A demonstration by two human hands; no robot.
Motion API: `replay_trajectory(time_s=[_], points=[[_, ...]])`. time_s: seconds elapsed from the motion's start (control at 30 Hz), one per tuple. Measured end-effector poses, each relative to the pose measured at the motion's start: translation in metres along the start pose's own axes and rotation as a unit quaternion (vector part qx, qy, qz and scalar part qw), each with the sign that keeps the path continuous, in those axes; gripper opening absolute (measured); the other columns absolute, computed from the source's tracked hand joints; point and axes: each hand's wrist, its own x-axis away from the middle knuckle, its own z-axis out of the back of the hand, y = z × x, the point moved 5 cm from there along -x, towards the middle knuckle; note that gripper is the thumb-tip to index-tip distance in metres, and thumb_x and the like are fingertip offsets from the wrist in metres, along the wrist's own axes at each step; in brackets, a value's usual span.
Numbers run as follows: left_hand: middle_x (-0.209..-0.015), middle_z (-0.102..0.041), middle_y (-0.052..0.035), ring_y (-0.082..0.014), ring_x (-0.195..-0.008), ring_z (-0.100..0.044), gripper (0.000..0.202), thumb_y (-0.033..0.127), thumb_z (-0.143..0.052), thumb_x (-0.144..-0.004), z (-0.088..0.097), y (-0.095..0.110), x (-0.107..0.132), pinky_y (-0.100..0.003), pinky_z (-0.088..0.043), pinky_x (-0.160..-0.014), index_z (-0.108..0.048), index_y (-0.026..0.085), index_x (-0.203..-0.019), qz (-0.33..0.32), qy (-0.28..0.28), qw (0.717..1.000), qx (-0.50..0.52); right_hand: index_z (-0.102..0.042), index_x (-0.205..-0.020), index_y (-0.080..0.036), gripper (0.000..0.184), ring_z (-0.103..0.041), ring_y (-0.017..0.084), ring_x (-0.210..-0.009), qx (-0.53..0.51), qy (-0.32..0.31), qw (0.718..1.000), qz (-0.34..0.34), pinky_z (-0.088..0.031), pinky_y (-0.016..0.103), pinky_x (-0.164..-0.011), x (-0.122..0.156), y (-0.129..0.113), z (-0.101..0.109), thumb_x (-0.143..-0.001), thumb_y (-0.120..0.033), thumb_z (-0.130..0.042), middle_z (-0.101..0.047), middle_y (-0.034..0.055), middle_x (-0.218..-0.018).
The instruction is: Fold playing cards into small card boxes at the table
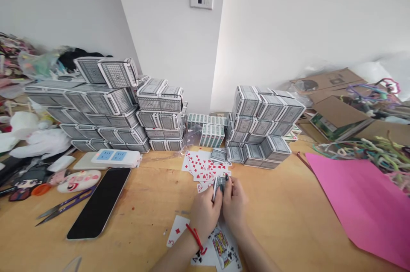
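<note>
Both my hands meet at the middle of the wooden table (147,203). My left hand (205,213), with a red cord at the wrist, and my right hand (235,204) are closed together on a small stack of playing cards (219,185) with patterned grey backs. Just beyond them lies a spread of face-up red cards (202,166). Under my wrists lie more face-up cards, a red three (177,230) and a king (224,246).
Piles of grey card packs stand at the back left (109,105) and back right (264,129). A black phone (100,208), scissors (65,204) and a white power strip (115,157) lie at left. A pink sheet (361,203) and cardboard boxes (336,114) are at right.
</note>
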Motion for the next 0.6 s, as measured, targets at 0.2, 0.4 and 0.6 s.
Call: replay_trajectory(time_s=[0.2,0.4,0.6], points=[[-0.052,-0.058,-0.0035,-0.0148,-0.047,-0.054,0.029,0.024,-0.03,-0.086,-0.002,0.003,0.0,-0.025,-0.027,-0.045,-0.047,0.019,-0.063,-0.054,0.001,0.992,-0.111,-0.055,-0.075,-0.017,0.041,-0.054,0.016,-0.051,0.025,0.004,1.0,-0.013,-0.038,0.024,-0.049,0.0,-0.002,0.002,-0.082,-0.052,-0.033,-0.06,0.0038,-0.061],[-0.046,-0.054,-0.0023,-0.0135,-0.043,-0.05,0.034,0.026,-0.031,-0.086,0.001,-0.001,-0.001,-0.025,-0.024,-0.043,-0.045,0.019,-0.056,-0.059,-0.005,0.994,-0.089,-0.054,-0.075,-0.017,0.04,-0.051,0.015,-0.044,0.056,0.007,0.998,-0.008,-0.035,0.023,-0.043,0.0,0.0,0.001,-0.083,-0.051,-0.033,-0.059,0.0028,-0.056],[-0.049,-0.054,-0.0011,-0.0118,-0.046,-0.048,0.037,0.034,-0.031,-0.086,0.009,-0.018,-0.006,-0.021,-0.029,-0.045,-0.047,0.018,-0.056,0.06,0.029,0.992,0.104,-0.052,-0.083,-0.018,0.035,-0.056,0.016,-0.048,0.062,-0.042,0.996,0.038,-0.038,0.023,-0.045,0.01,-0.01,-0.008,-0.085,-0.046,-0.03,-0.063,0.0041,-0.062]])
